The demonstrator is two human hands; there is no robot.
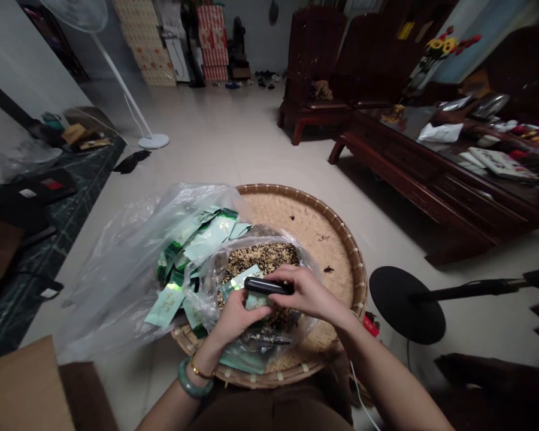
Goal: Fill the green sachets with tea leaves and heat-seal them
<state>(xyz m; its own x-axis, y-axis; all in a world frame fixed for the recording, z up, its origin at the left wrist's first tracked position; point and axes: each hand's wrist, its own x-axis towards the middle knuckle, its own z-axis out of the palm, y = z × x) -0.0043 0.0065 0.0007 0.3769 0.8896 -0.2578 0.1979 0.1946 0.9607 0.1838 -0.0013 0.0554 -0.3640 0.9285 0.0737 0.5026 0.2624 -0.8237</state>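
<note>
Left hand (236,317) pinches a small green foil packet (240,282); right hand (308,293) grips a black scoop handle (268,286) over loose dried tea (260,258), basket's (341,233) six o'clock; many packets (197,245) piled at nine o'clock, tea plentiful

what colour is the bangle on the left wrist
Jade green, beside a thin gold bracelet, on the bangle; the head view shows it best.

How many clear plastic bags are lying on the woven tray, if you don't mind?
2: a large bag of green packets on the left, and a smaller bag of loose bits under both hands. Others may be hidden.
</note>
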